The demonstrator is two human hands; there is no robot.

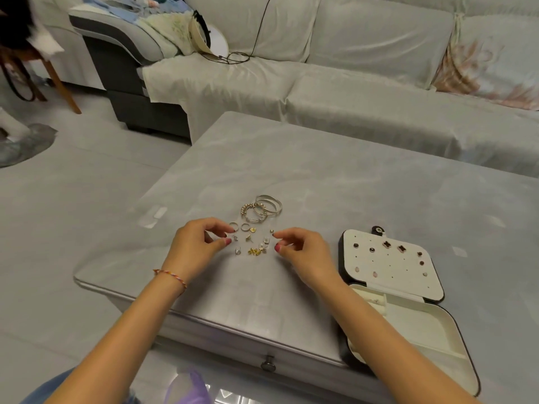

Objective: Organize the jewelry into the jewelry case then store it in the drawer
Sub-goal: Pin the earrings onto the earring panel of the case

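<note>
Loose jewelry lies on the grey table: several bangles (pixel 261 210) stacked at the back, two rings (pixel 239 226), and small gold and silver earrings (pixel 253 248) in front. My left hand (pixel 194 243) hovers at the left of the earrings, thumb and fingers curled and apart, holding nothing that I can see. My right hand (pixel 300 252) hovers at their right, fingertips pinched close; whether a tiny piece sits between them is too small to tell. The open jewelry case (pixel 408 304) lies at the right, with several studs pinned on its white lid panel (pixel 390 265).
The table's drawer knob (pixel 268 363) is on the front face below my arms. A grey covered sofa (pixel 350 91) stands behind the table. A purple item (pixel 189 386) lies near my lap. Tiled floor spreads to the left.
</note>
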